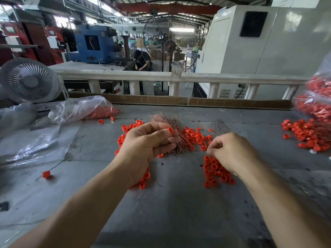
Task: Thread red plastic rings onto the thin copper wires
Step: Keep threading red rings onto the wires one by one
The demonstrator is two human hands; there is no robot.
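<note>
Head view, left hand (146, 142) pinching red ring (170, 130) and copper wires (176, 138), right hand (231, 151) pinching wire, bare table (179, 208) nearside.

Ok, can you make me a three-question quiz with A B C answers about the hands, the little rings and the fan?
1. Where is the small white fan?
A far left
B far right
C between the hands

2. What colour are the loose rings?
A blue
B red
C green

3. What is the left hand doing?
A lying flat
B pinching one ring
C holding a bag

Answers:
1 A, it stands at the table's left edge.
2 B, all are red.
3 B, its fingertips pinch a ring beside the copper wire bundle.
</note>
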